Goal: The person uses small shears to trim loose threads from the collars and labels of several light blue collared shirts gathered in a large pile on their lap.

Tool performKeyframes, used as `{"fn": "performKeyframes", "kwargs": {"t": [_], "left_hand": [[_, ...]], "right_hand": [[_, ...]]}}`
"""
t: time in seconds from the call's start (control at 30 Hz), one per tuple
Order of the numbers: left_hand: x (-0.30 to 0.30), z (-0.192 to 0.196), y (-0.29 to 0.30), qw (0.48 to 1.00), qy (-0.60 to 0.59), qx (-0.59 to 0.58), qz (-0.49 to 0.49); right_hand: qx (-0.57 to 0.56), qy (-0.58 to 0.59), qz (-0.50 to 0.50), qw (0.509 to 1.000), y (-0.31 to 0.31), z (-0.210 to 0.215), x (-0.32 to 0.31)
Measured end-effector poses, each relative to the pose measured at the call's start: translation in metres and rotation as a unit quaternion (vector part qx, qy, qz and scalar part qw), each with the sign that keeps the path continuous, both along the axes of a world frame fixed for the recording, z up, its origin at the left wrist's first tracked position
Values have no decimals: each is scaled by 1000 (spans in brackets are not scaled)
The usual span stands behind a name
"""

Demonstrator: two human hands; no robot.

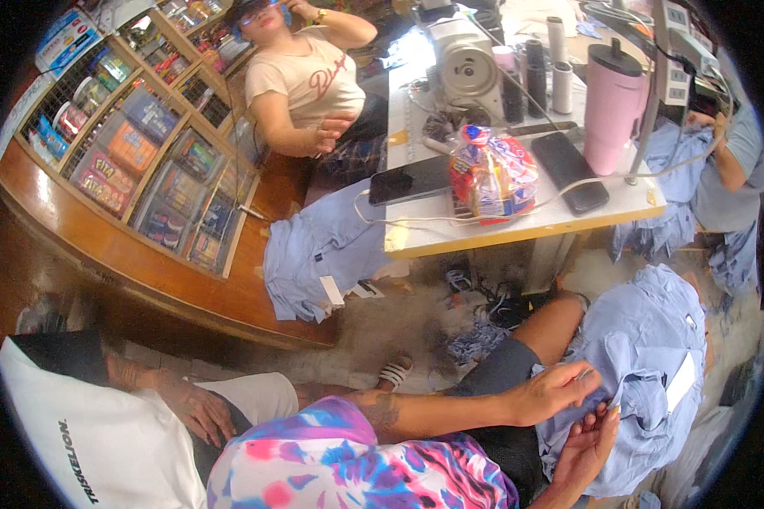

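Blue garment (pixel 632 327): bunched over my lap, beneath both hands.
Progress: judged under way at one fold; done versus left, I cannot tell.
White shirt (pixel 47 424), beside me: dark lettering.
Tan shirt (pixel 301 85), farther off: red script.
Right hand (pixel 587 445): pinching the garment's raised edge.
Left hand (pixel 553 397): fingers curled, contents unclear.
White tag (pixel 681 383): on garment, nothing legible.

A single wide fisheye view is looking steeply down from the wearer's head, showing the bare left hand (pixel 556 395) and bare right hand (pixel 589 448) close by, the white, yellow-edged rectangular tabletop (pixel 416 237) lying farther off.
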State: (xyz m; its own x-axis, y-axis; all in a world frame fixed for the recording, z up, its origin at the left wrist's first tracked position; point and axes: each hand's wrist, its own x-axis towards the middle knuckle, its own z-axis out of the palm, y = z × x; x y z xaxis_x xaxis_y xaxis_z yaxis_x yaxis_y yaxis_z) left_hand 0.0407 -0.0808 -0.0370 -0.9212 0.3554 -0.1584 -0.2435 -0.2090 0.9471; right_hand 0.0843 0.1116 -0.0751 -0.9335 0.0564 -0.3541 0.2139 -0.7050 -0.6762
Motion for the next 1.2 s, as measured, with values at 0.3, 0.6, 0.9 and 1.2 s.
{"fn": "performKeyframes", "kwargs": {"t": [0.3, 0.6, 0.9, 1.2], "left_hand": [[21, 48, -4, 946, -193, 245, -92], [7, 75, 24, 952, -199, 151, -176], [5, 56, 16, 996, -17, -4, -90], [-5, 70, 10, 969, 125, -200, -73]], "right_hand": [[-73, 3, -31, 997, -21, 40, -6], [-126, -16, -40, 991, -14, 65, 0], [-47, 2, -47, 998, -21, 63, -1], [131, 21, -31, 991, -19, 56, 3]]}}
